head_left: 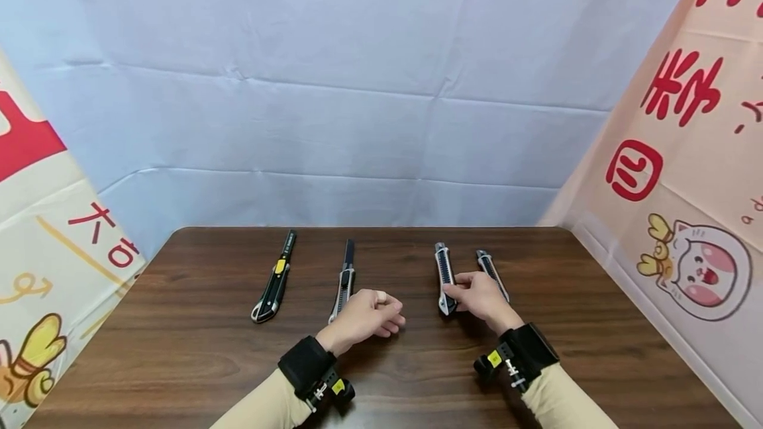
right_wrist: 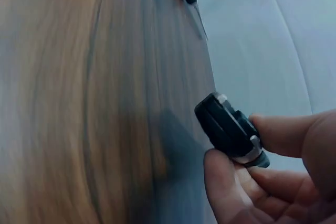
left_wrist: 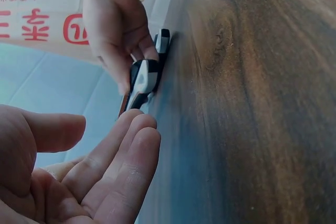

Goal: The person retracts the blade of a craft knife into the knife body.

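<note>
My right hand pinches a silver-and-black utility knife between thumb and fingers. No long blade shows at that knife's far end. The right wrist view shows the black butt of this held knife above the wood. My left hand, palm turned inward and fingers relaxed, holds nothing. It partly covers a second silver utility knife, whose dark blade is extended away from me. In the left wrist view the left fingers are bare.
At the left lies a black utility knife with a yellow slider and its blade out. Another silver-and-black knife lies just beyond the right hand. All are on a brown wooden table, with a pale cloth behind it.
</note>
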Demonstrator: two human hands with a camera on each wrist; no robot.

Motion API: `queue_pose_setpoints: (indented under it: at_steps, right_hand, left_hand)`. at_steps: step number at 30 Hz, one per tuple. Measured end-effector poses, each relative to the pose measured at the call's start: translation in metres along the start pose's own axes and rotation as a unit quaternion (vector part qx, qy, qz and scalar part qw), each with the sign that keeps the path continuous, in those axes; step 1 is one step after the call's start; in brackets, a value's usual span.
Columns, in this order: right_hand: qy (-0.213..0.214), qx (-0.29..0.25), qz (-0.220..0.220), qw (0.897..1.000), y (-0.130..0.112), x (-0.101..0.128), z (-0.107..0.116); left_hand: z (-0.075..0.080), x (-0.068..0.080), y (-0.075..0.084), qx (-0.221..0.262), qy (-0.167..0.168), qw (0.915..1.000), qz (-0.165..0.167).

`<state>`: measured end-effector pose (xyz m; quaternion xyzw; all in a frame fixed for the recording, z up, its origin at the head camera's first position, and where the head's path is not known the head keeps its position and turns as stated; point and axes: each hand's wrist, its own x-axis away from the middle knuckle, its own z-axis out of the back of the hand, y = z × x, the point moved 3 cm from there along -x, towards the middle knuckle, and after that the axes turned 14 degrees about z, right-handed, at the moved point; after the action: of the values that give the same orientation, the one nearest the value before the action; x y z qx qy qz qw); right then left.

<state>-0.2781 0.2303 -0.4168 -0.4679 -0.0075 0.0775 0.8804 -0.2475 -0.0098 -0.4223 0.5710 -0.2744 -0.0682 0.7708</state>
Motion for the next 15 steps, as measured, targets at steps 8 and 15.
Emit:
queue_pose_setpoints:
  at_steps: [8,15]
  right_hand:
    - [-0.001,0.106,-0.031,0.994,0.009,-0.003,0.015]
    - [0.013,0.169,-0.023,0.985,0.01,-0.005,0.02]
  left_hand:
    - [0.0,0.002,-0.001,0.004,-0.003,1.0,-0.003]
    - [0.001,0.002,-0.003,0.007,-0.006,1.0,-0.001]
